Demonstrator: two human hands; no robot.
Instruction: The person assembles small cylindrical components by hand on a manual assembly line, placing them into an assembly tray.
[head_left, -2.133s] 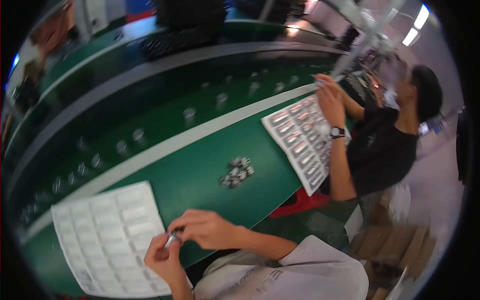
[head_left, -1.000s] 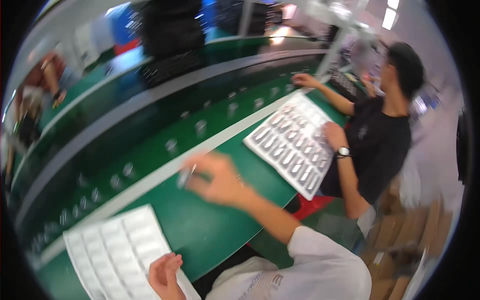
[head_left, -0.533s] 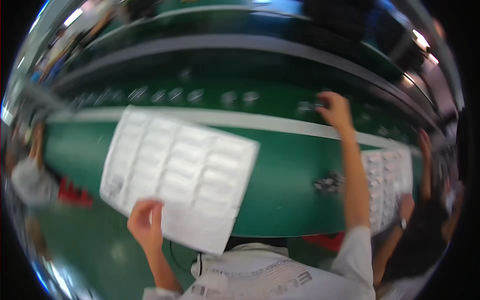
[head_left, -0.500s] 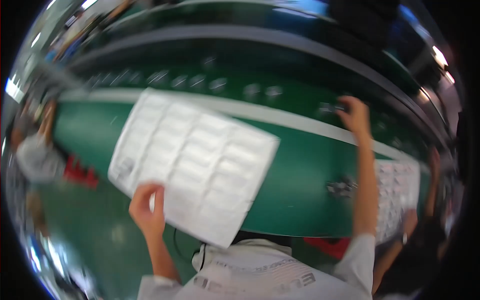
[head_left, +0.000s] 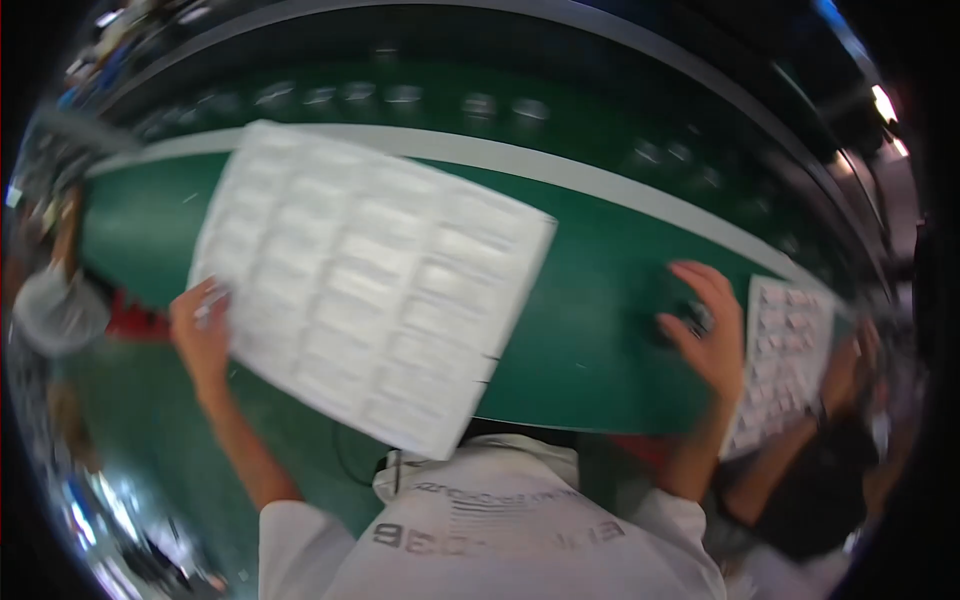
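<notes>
A large white moulded tray (head_left: pixel 385 265) with rows of shallow pockets lies tilted on the green table, left of centre. At its left corner, the fingers of my left hand (head_left: pixel 203 335) close around a small shiny metal part (head_left: pixel 208 304), blurred by motion. Over the table to the right, my right hand (head_left: pixel 712 335) is open, thumb and fingers apart. A few small dark metallic parts (head_left: pixel 700 318) lie between and beneath those fingers, partly hidden by the hand.
Beyond a pale rail (head_left: pixel 460 150), small shiny parts (head_left: pixel 403 94) stand in a row on a dark green strip. A second tray filled with parts (head_left: pixel 785 350) lies at the right, beside a co-worker's arm (head_left: pixel 790 460). Another person (head_left: pixel 62 310) is at the far left.
My right hand has come back from the far strip to the small parts on the table. My left hand has moved up to the tray's left corner and the part there. The view has shifted.
</notes>
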